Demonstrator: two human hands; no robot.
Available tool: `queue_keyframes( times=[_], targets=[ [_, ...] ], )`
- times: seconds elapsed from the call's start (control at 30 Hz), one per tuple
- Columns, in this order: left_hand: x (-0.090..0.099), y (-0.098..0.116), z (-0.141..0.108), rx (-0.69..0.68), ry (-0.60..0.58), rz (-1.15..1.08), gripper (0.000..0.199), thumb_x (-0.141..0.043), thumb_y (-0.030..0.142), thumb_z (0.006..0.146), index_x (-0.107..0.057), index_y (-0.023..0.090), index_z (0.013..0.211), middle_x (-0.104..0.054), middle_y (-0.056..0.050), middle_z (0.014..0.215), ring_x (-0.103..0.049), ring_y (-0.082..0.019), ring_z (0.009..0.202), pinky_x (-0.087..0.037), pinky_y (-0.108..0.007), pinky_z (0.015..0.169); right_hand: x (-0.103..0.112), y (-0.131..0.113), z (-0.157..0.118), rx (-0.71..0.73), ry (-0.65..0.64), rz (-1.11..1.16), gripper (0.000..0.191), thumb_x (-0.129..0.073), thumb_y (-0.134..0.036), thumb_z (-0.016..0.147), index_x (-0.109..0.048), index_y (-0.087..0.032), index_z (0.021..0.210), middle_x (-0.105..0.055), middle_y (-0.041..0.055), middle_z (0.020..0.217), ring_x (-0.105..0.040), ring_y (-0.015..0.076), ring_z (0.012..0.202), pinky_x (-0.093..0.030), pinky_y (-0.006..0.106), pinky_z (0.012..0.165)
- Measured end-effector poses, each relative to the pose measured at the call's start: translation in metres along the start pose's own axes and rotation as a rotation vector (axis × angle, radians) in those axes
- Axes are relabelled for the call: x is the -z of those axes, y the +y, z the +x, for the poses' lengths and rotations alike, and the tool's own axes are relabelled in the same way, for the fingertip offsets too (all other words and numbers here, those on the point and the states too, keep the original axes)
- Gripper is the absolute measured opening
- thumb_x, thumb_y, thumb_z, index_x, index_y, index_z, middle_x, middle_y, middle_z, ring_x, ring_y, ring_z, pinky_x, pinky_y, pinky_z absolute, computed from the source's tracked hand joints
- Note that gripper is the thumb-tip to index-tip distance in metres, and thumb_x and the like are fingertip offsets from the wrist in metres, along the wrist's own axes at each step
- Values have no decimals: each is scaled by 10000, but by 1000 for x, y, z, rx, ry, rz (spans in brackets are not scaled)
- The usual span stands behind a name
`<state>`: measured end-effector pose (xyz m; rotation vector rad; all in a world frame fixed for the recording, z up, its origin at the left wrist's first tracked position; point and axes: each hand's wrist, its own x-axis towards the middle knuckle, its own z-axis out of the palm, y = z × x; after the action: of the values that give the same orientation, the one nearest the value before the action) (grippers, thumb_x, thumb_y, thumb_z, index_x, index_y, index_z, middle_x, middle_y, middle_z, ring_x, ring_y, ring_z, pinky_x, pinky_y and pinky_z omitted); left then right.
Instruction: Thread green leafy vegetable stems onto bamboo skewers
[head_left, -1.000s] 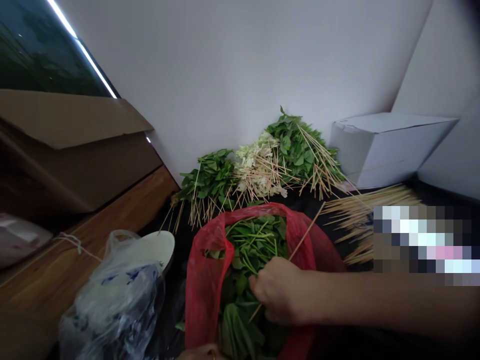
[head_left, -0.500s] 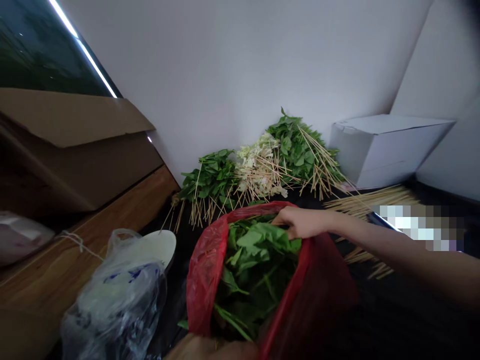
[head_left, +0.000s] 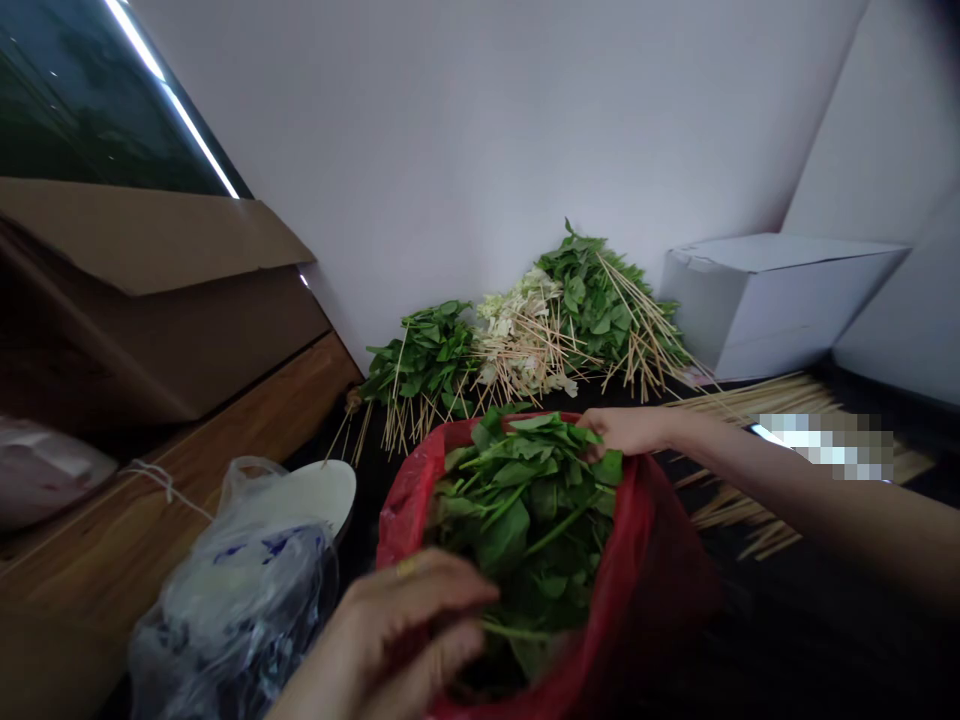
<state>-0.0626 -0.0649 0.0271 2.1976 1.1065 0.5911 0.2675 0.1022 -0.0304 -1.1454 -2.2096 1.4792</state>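
Observation:
A red plastic bag (head_left: 409, 500) stands with its mouth wide, filled with leafy greens (head_left: 529, 490). At the bag's far right rim, my right hand (head_left: 622, 430) is closed with its fingers curled into the greens; the leaves partly hide its fingertips. My left hand (head_left: 409, 625), with a ring on one finger, hovers over the near left rim. Its fingers and thumb are apart, slightly blurred, and nothing shows between them.
Skewered greens (head_left: 427, 350), pale skewered vegetables (head_left: 525, 330) and more skewered greens (head_left: 600, 290) lie along the wall. Loose bamboo skewers (head_left: 780, 400) lie right, before a white box (head_left: 787, 290). Left are a white bowl (head_left: 337, 490), clear plastic bag (head_left: 240, 600) and cardboard box (head_left: 165, 330).
My left hand has come off the near rim, rising into view with its fingers apart. The greens near my right hand sit higher in the bag, and that hand has shifted slightly right.

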Motion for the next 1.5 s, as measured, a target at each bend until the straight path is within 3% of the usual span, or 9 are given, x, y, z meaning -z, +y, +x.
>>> queue_keyframes(
  times=[0.1, 0.27, 0.47, 0.73, 0.87, 1.03, 1.23, 1.4, 1.5],
  targets=[
    [-7, -13, 40, -19, 381, 135, 563, -739, 408, 853, -589, 325, 1389, -637, -85, 1414, -563, -336, 1331, -456, -526, 1106, -4, -14, -4, 34, -13, -6, 109, -654, -266, 661, -630, -161, 648, -579, -28, 638, -499, 129, 608, -405, 254, 587],
    [-36, -49, 104, -29, 213, 286, 1240, -965, 319, 515, -320, 234, 1572, -396, -215, 1608, -291, -448, 1501, -220, -690, 1191, -13, -39, -12, 91, -42, -5, 187, -679, -335, 743, -691, -150, 768, -672, 4, 754, -587, 149, 684, -478, 268, 654],
    [-33, -58, 122, -111, 119, -47, 781, -741, 85, 709, -517, 222, 1444, -706, -108, 1304, -627, -310, 1253, -470, -489, 1090, -15, -53, -15, 116, -16, 13, 304, -699, -434, 808, -709, -140, 883, -681, 13, 770, -582, 138, 674, -486, 273, 673],
    [47, -25, 130, 8, 37, -202, 409, -829, 321, 720, -703, 157, 1072, -789, -66, 1032, -732, -281, 978, -601, -396, 882, 9, -73, -50, 175, 285, 15, 333, -600, -479, 931, -668, -165, 845, -647, 9, 763, -464, 83, 557, -334, 242, 524],
    [78, -18, 139, 77, -15, -328, 465, -839, 328, 706, -701, 197, 1130, -794, -57, 1069, -736, -287, 1013, -607, -377, 864, 20, -67, -63, 178, 357, 95, 404, -532, -523, 968, -623, -163, 809, -628, 11, 693, -294, 45, 426, -173, 257, 418],
    [34, -34, 155, 59, -333, -194, 521, -789, 306, 732, -679, 160, 1219, -782, -110, 1152, -735, -310, 1043, -593, -437, 908, 25, -58, -65, 159, 367, 127, 427, -529, -534, 972, -691, -141, 1012, -604, -3, 656, -296, 57, 434, -148, 258, 410],
    [-35, -54, 141, -150, -100, 269, 991, -794, 250, 748, -274, 242, 1593, -557, -190, 1494, -544, -372, 1353, -442, -583, 1091, 22, -52, -64, 111, 381, -17, 451, -533, -553, 967, -693, -145, 1076, -639, 10, 693, -338, 67, 466, -217, 253, 437],
    [-19, -23, 107, -241, 87, 322, 636, -722, 328, 875, -489, 262, 1464, -453, -142, 1564, -426, -333, 1429, -377, -535, 1147, 10, -78, -72, 186, 410, -76, 444, -496, -546, 986, -694, -156, 1065, -638, 1, 661, -355, 77, 476, -262, 260, 466],
    [-24, -9, 93, -360, 31, 448, 202, -671, 250, 919, -710, 253, 1117, -653, -90, 1264, -538, -298, 1247, -423, -481, 1045, -4, -102, -72, 268, 409, -79, 386, -497, -495, 989, -697, -166, 1020, -631, -9, 643, -390, 83, 485, -308, 261, 501]
  ],
)
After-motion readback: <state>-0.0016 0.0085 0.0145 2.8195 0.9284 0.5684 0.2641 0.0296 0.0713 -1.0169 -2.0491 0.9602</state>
